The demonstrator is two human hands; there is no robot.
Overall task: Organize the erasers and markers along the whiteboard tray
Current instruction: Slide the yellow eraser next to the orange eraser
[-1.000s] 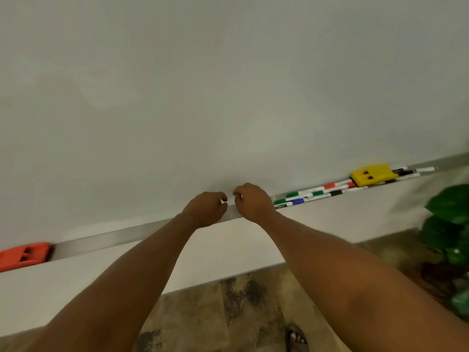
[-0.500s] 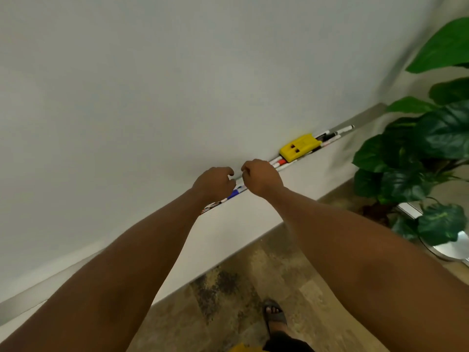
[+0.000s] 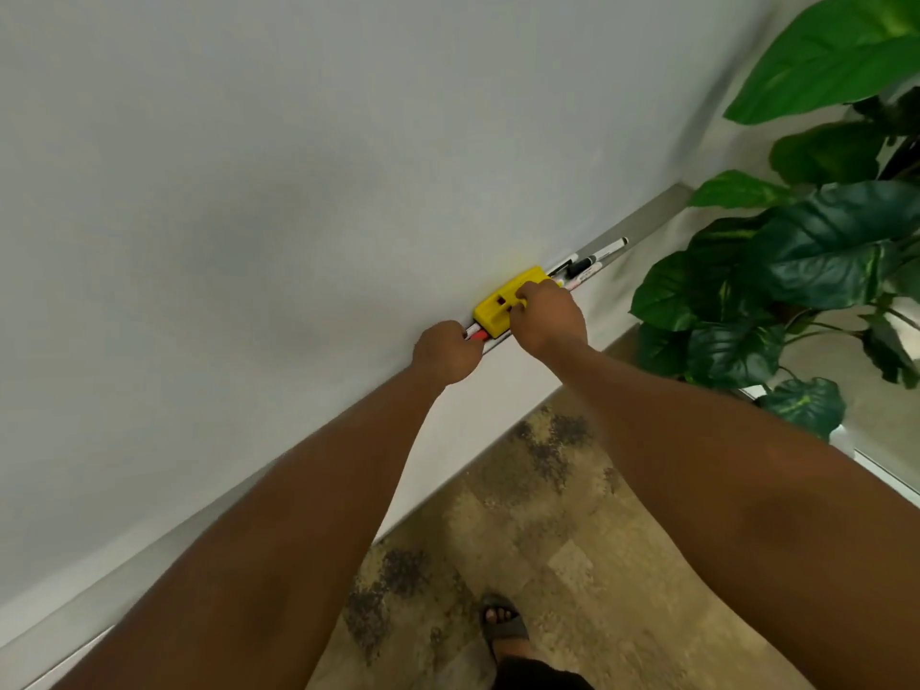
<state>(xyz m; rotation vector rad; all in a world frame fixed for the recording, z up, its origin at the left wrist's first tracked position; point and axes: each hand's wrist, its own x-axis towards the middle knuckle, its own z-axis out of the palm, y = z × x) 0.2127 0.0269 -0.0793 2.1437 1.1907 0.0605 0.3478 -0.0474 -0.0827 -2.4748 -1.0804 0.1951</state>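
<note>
fingers of the right hand [image 3: 547, 316] curl over the yellow eraser [image 3: 503, 303], gripping it on the tray [image 3: 647, 211]. left hand [image 3: 445, 352], just beside it, seems to pinch a red-tipped marker [image 3: 477, 336], though its fingers are mostly hidden. beyond the right fingers, black markers [image 3: 592, 261] lie loosely crossed, so sorting looks only partway done.

Both arms outstretched, left hand [image 3: 444, 352] curled, right hand [image 3: 547, 318] curled
</note>
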